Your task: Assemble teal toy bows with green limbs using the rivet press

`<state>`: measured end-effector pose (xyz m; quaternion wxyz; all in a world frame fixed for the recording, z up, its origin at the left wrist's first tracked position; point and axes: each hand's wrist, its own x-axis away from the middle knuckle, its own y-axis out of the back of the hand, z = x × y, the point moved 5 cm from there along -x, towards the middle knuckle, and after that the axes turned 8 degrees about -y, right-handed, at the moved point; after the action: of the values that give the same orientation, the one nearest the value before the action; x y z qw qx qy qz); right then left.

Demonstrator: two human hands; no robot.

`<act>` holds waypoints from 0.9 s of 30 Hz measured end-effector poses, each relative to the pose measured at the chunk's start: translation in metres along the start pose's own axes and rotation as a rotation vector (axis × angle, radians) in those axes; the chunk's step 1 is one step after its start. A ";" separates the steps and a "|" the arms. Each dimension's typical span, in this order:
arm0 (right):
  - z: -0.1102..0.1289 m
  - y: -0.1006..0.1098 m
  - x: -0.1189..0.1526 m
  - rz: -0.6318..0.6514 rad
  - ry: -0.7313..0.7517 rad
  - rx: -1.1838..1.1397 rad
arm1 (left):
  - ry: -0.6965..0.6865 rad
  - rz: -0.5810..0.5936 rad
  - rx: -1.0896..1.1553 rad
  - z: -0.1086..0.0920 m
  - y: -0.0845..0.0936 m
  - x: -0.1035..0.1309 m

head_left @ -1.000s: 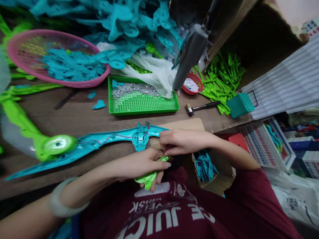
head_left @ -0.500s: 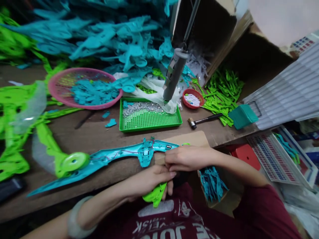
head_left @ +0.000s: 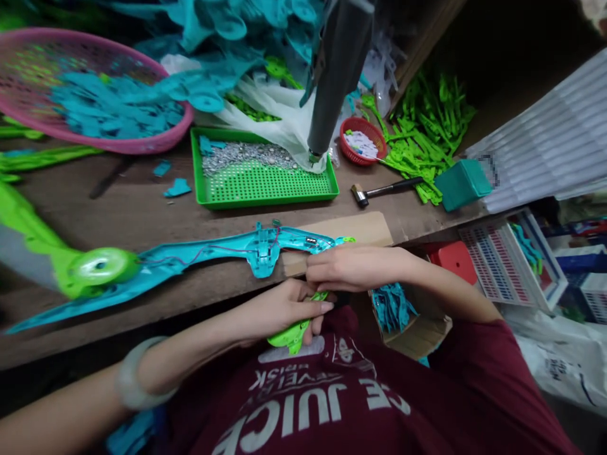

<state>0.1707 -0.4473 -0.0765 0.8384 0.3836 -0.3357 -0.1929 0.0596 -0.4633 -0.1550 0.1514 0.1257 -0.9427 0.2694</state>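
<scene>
My left hand (head_left: 279, 309) is closed round a lime green plastic part (head_left: 291, 335), held just off the table's front edge. Right beside it, my right hand (head_left: 341, 265) has its fingers bent together over the table edge; whatever they pinch is hidden. Along the front of the table lies a long turquoise shell (head_left: 213, 249) with a thin red wire and a small green board. Its right end lies on a piece of cardboard (head_left: 370, 227), close behind my right hand. A round lime green piece (head_left: 102, 266) rests on the shell's left portion.
A grey electric screwdriver (head_left: 336, 82) hangs over a green tray (head_left: 265, 201) of small metal pieces. A pink basket (head_left: 161, 146) is at left. A hammer (head_left: 386, 189), red basket (head_left: 361, 158) and teal container (head_left: 462, 184) lie to the right.
The view has shifted, so the table items sit higher in the picture. My hands have parted slightly, showing more of the green part between them.
</scene>
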 end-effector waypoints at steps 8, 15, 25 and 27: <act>0.004 -0.008 0.006 -0.014 0.009 0.022 | 0.044 0.028 -0.074 0.001 -0.002 0.005; 0.010 -0.009 0.009 0.041 0.058 0.058 | 0.044 0.078 -0.157 -0.004 -0.006 0.005; 0.015 -0.013 0.007 0.009 0.052 0.199 | 0.047 0.104 -0.169 -0.005 -0.011 0.000; 0.016 -0.014 0.006 0.013 0.052 0.203 | 0.058 0.110 -0.179 -0.004 -0.011 0.000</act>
<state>0.1631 -0.4676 -0.0768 0.8050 0.4692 -0.3339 -0.1424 0.0644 -0.4704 -0.1465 0.1742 0.0516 -0.9637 0.1957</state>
